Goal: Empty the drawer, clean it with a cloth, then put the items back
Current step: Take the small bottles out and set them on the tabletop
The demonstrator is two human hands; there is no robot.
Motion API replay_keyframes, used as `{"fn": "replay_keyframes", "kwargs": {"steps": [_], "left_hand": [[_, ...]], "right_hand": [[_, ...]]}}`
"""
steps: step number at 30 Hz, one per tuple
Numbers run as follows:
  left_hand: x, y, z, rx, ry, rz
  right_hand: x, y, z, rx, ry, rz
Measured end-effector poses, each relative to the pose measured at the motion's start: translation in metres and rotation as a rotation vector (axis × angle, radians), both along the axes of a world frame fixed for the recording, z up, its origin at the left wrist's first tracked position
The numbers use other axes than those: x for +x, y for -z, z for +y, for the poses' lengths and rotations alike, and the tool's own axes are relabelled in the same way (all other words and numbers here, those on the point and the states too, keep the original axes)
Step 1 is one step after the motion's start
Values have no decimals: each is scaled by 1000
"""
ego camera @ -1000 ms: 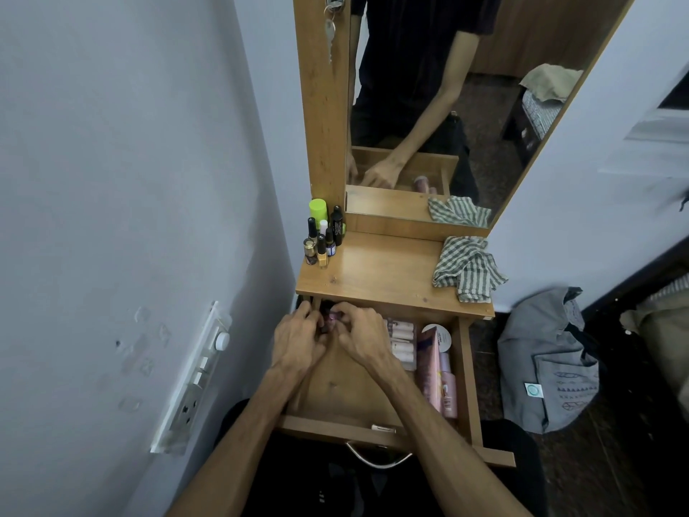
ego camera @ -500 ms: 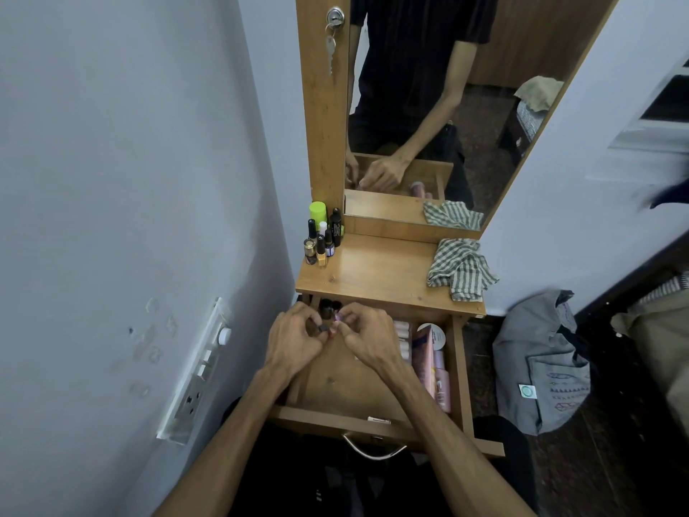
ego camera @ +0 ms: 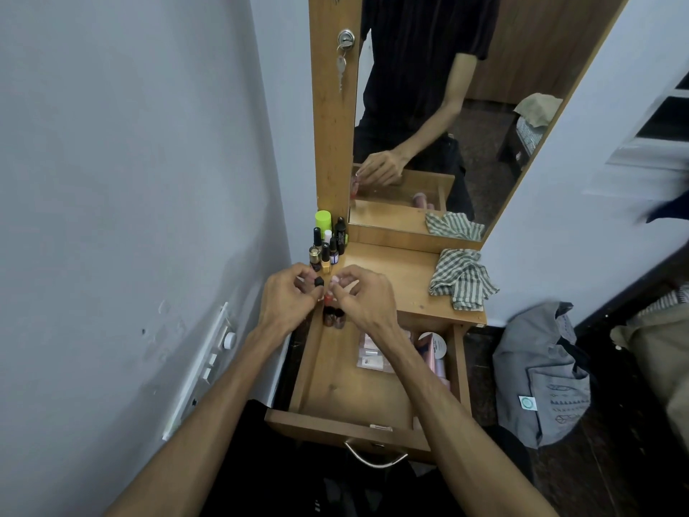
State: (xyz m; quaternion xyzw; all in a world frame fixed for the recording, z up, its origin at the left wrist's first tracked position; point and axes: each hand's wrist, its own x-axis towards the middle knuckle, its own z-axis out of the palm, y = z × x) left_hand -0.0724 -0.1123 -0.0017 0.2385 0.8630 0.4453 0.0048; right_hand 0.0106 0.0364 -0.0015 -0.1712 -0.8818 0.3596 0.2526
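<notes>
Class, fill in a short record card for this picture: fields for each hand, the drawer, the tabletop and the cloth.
left hand: pinches a small black-capped bottle
right hand: pinches a small pale-capped bottle
drawer: pulled open, boxes and tubes along its right side
tabletop: little bottles clustered at back left
cloth: striped, crumpled, at right by the mirror

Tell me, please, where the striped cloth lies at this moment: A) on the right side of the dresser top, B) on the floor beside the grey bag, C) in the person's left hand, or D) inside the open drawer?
A: the striped cloth lies crumpled on the right side of the dresser top, by the mirror, above the open drawer.
</notes>
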Motion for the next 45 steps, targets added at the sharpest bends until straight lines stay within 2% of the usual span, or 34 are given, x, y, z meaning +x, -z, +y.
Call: {"fn": "replay_keyframes", "kwargs": {"steps": [9,20,38,45], "left_hand": [[-38,-1,16,-11,-28,-31],[-51,3,21,-22,-23,-21],[-47,15,15,39,-35,-37],[-13,30,5,-18,-90,12]], "right_hand": [[-44,-7,2,78,3,-114],[-56,-7,-1,103,11,-132],[-41,-1,0,47,5,-104],[-14,12,-2,16,51,-79]]}}
